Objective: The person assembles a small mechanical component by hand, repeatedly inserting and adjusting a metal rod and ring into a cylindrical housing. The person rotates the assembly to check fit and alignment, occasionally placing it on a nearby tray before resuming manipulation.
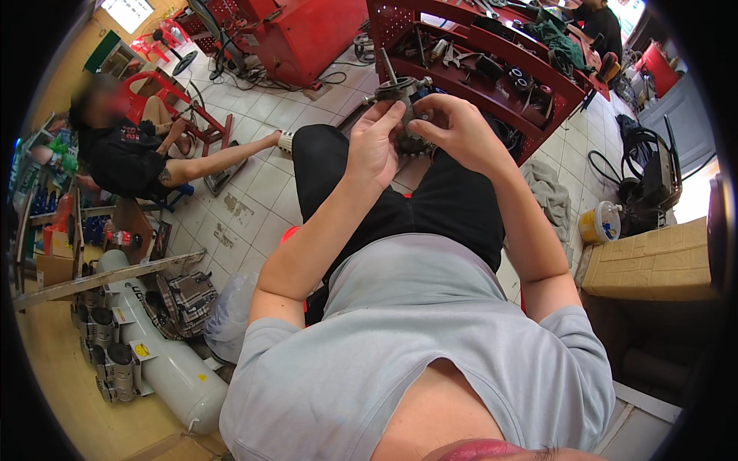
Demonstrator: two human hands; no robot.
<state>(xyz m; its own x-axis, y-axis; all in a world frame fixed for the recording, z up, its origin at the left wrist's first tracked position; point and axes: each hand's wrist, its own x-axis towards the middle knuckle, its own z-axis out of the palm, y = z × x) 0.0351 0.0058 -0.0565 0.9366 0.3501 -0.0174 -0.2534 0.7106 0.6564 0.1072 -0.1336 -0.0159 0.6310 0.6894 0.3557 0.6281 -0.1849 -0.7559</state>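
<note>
Above my knees, I hold a greasy metal machine part [393, 91] with a thin shaft standing up from its round top and a toothed edge low down. My left hand [374, 142] is closed around its left side, the thumb pressed on the body. From the right, my right hand [460, 131] has its fingers curled and its thumb and forefinger against the same part. Its middle is partly hidden by my fingers, and I cannot tell its exact kind.
Ahead stands a red tool cart [492, 88] with tools and loose parts on its shelves. To the left, a person [115, 146] sits with one leg stretched toward me. A grey air tank [157, 338], a plaid bag [188, 303] and a yellow-white bucket [600, 223] surround me.
</note>
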